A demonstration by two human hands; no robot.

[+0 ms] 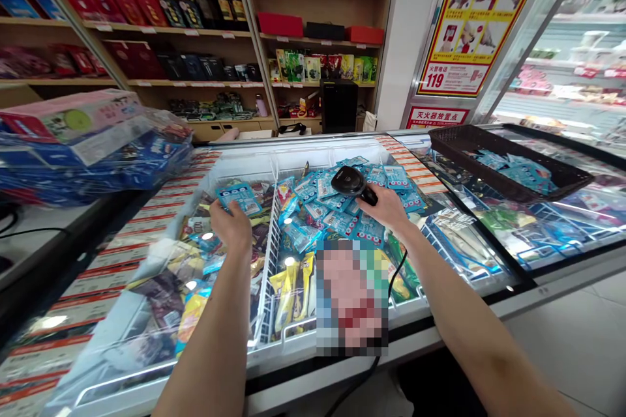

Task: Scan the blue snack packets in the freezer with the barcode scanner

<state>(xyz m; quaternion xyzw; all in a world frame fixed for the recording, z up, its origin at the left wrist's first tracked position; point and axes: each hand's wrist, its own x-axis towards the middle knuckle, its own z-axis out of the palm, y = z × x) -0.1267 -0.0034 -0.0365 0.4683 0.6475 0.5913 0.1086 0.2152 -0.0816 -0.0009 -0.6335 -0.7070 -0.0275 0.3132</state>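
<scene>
My left hand [231, 225] is closed on the edge of a small blue packet [240, 199] with printing on it. My right hand [385, 204] grips the handle of a black barcode scanner [348, 179], whose head points left toward the held packet. A dark cable hangs from near my right wrist down to the freezer's front edge. Under the scanner lies a spread-out heap of similar blue packets [337, 220] on the chest freezer. Whether the left fingers hold one packet or more, I cannot tell.
A dark basket [513, 172] with more blue packets stands at the right. Stacked boxes in blue plastic wrap [92, 146] stand at the left. Yellow packages [293, 290] show in the freezer's wire basket. Shelves [320, 39] line the back; a pixelated patch covers the front middle.
</scene>
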